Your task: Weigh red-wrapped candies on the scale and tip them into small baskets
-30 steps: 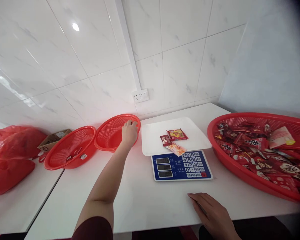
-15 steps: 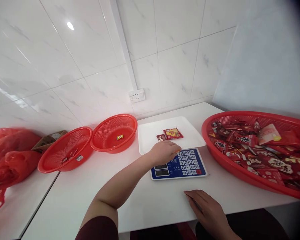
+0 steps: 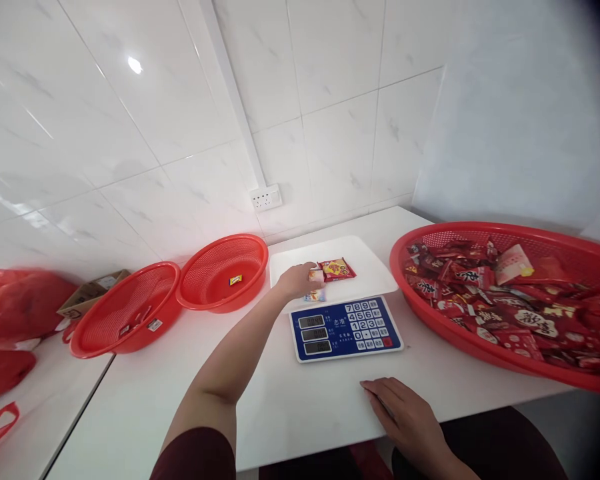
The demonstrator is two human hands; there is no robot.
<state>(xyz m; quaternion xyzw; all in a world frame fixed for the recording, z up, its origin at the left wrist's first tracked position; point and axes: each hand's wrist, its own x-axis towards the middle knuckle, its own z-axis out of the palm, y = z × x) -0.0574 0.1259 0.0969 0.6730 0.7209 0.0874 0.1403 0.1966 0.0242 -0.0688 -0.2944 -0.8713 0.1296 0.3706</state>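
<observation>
left hand (image 3: pixel 296 281) over the pan (image 3: pixel 373 277) at its 9 o'clock, fingers bent at a small packet (image 3: pixel 317 275); can't tell if gripped.
right hand (image 3: pixel 403 417) at the scale's (image 3: pixel 347 328) 5 o'clock, resting; grip unclear.
red-and-yellow packet (image 3: pixel 338 269), pale packet (image 3: pixel 315 295) still on pan.
10 o'clock basket (image 3: pixel 233 301): one yellow packet (image 3: pixel 235 280) in.
9 o'clock basket (image 3: pixel 133 343): a few.
3 o'clock basket (image 3: pixel 453 335): heaped; most looks left to handle.
</observation>
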